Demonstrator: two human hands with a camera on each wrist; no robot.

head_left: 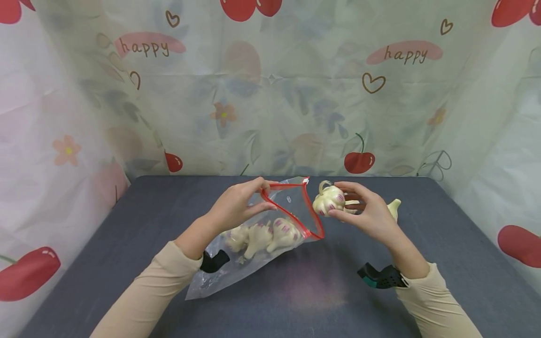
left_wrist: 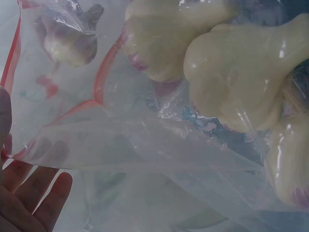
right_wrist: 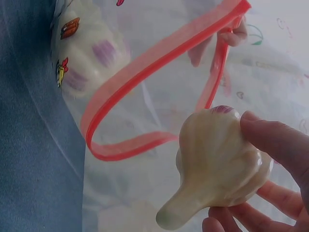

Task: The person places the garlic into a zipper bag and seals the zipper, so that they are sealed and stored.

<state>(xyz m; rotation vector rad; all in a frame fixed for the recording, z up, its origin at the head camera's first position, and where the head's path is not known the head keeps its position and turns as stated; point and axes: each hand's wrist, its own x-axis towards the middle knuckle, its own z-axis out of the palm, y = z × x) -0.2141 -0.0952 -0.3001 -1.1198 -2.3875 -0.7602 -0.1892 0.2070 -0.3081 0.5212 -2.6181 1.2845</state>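
My left hand [head_left: 234, 204] pinches the red-edged mouth of a clear zip bag [head_left: 207, 284], which lies slanted across the table with its mouth gaping to the right. Inside the bag are several garlic bulbs [head_left: 284, 233], white with purple streaks. Just outside the mouth, my right hand [head_left: 369, 216] holds another garlic bulb [head_left: 328, 201] between thumb and fingers. In the right wrist view this held garlic bulb [right_wrist: 222, 154] overlaps the red rim [right_wrist: 145, 82], its stem pointing down and left. The left wrist view shows the bagged garlic bulbs [left_wrist: 231, 77] through the plastic.
Behind my right hand, part of another garlic bulb [head_left: 395, 208] shows on the dark table [head_left: 139, 225]. A patterned curtain [head_left: 270, 94] with cherries and lettering rises at the back and both sides. Dark straps [head_left: 382, 276] sit at both wrists.
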